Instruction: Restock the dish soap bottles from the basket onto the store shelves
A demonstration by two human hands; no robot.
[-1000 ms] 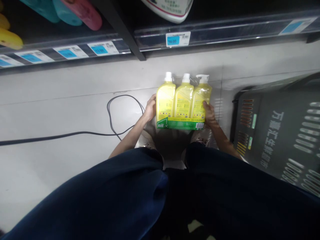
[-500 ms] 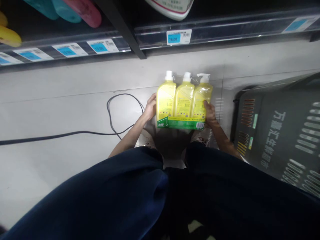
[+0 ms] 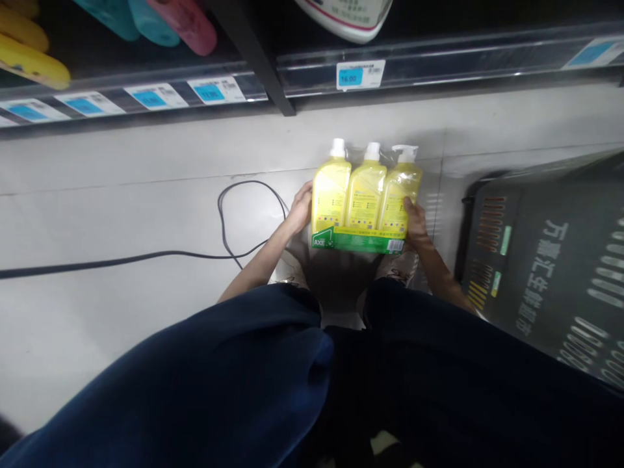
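Between my hands is a shrink-wrapped pack of yellow dish soap bottles, three in a row with a green AXE band along the bottom. Two bottles have white caps and the right one a white pump top. My left hand grips the pack's left side, its fingers partly hidden behind the edge. On the right side my right hand holds on, thumb over the front of the pump bottle. The pack is held above my shoes, with its printed side facing up towards me.
A dark shelf with price tags runs across the top, holding coloured bottles and a white bottle. A grey plastic crate stands at the right. A black cable loops over the floor at the left.
The whole view has shifted slightly, so shelf, crate and pack appear a little further right. Both hands keep the same hold on the pack.
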